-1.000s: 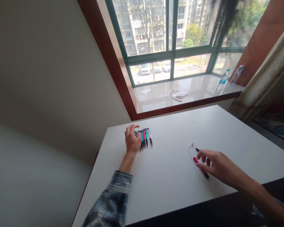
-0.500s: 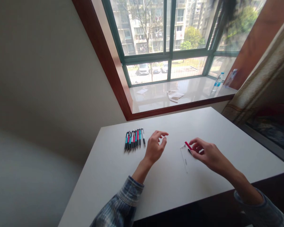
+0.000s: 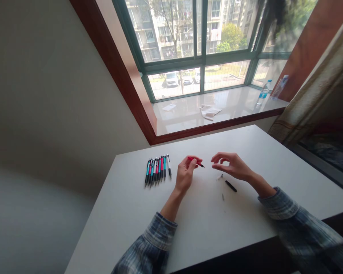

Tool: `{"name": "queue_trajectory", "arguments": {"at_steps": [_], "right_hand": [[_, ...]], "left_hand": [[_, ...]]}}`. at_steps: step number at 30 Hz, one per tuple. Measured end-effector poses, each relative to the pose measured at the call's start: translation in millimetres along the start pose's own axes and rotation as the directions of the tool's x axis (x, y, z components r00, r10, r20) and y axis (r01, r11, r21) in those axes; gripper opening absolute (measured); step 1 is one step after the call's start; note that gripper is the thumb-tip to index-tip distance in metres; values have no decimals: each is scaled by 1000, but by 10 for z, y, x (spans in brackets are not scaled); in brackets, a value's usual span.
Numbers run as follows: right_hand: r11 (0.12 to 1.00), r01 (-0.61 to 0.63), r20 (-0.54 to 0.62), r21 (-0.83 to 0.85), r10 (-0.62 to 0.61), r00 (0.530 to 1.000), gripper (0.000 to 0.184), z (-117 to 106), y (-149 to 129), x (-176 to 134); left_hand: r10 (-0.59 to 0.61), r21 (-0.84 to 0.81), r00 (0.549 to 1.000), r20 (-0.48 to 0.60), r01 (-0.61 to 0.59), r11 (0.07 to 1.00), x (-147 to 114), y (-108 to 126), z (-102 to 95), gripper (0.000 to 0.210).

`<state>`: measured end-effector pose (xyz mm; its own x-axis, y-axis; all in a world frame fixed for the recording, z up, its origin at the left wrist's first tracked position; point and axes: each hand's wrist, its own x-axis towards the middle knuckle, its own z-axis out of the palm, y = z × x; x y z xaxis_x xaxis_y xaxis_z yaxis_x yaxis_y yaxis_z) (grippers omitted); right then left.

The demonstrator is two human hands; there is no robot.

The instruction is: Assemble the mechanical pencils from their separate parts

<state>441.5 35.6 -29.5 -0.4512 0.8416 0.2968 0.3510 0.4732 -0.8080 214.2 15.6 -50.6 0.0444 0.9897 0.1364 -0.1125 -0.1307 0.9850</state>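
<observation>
My left hand (image 3: 186, 171) is closed in a pinch on a red pen barrel (image 3: 193, 159). A thin dark end sticks out of the barrel to the right, past the fingertips. Just right of it, my right hand (image 3: 230, 166) hovers with thumb and fingers curved apart, nothing visible between them. Below the right hand lie a black pen grip (image 3: 231, 185), a small clear and dark piece (image 3: 219, 177) and a small grey spring-like piece (image 3: 223, 197). A tiny speck is nearer me, too small to name.
Several pens (image 3: 157, 170), with turquoise, red and white barrels, lie in a row at the left of the white table (image 3: 200, 224). Behind the table, the window sill (image 3: 183, 120) holds a crumpled cloth-like piece (image 3: 209, 112) and a plastic bottle (image 3: 263, 93). A curtain (image 3: 308, 91) hangs at right.
The red barrel has passed from my right hand to my left. My right hand has moved up and left, open. The thin refill no longer lies on the table; the black grip stays.
</observation>
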Motion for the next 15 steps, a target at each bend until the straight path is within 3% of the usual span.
{"name": "queue_trajectory", "arguments": {"at_steps": [5,9,12,15], "right_hand": [[955,-188,31,-229,201,979,30,-154,70,-518],[924,-259,45,-281,282,958,29,-77,69,-832],[941,-254,23,-224,266,964,40,-97,-8,-765],[969,-234,-10,-76,233,972,37,-180,-80,-408]], "left_hand": [[-66,-133,997,48,72,989,0,-16,-73,28],[-60,-74,998,36,63,995,-1,-45,-52,25],[-65,20,996,62,64,998,-18,-64,-51,24],[-66,132,994,87,54,990,-42,-45,-58,26]]}}
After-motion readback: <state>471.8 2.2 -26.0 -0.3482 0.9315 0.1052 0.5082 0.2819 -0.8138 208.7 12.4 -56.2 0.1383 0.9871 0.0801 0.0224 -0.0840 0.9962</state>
